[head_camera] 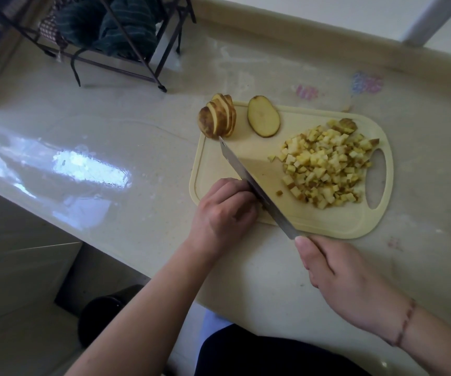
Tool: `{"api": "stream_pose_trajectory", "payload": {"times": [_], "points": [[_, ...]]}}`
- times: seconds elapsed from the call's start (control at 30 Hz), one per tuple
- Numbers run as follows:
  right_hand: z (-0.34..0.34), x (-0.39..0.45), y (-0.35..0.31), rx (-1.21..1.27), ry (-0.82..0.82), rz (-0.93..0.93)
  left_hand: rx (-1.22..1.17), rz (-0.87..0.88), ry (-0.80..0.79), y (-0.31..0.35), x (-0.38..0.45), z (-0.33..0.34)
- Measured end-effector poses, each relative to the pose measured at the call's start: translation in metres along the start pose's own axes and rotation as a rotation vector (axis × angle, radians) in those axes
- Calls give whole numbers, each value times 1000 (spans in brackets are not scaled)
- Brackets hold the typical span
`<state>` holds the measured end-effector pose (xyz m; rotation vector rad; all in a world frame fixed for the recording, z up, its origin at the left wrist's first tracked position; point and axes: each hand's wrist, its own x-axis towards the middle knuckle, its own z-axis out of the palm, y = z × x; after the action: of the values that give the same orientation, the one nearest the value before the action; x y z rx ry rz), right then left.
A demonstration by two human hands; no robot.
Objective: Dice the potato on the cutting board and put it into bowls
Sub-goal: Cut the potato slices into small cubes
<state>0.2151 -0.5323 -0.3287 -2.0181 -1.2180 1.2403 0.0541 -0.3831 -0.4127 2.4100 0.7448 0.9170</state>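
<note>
A cream cutting board (335, 221) lies on the counter. A heap of diced potato (324, 164) covers its right part. At the board's far left corner stands a sliced potato half (217, 116), its slices leaning together, and one flat slice (263, 116) lies beside it. My right hand (338, 278) grips the handle of a knife (248, 177), whose blade runs diagonally across the board with its tip near the sliced half. My left hand (225, 210) sits curled at the board's near left edge against the blade; whatever lies under its fingers is hidden.
A dark metal rack (115, 42) with dark cloth stands at the far left of the pale glossy counter (110, 147). A raised ledge runs along the back. The counter's near edge drops to the floor at lower left, where a dark round bin (105, 313) stands.
</note>
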Motion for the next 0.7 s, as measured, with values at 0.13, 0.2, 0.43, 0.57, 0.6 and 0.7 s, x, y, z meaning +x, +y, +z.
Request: {"api": "stream_pose_trajectory", "payload": {"times": [0.13, 0.2, 0.43, 0.57, 0.6, 0.7], "points": [[-4, 6, 7, 113, -5, 52, 15, 0, -9, 1, -1, 0], [-11, 2, 15, 178, -25, 121, 27, 1, -19, 1, -1, -1], [-26, 1, 28, 448, -19, 280, 87, -59, -13, 1, -5, 1], [-24, -5, 24, 532, -32, 278, 42, -42, -67, 0, 3, 9], [-24, -8, 23, 543, -36, 262, 32, -40, -77, -1, 6, 12], [-33, -13, 21, 441, -27, 154, -16, -27, -101, 2, 23, 26]]}}
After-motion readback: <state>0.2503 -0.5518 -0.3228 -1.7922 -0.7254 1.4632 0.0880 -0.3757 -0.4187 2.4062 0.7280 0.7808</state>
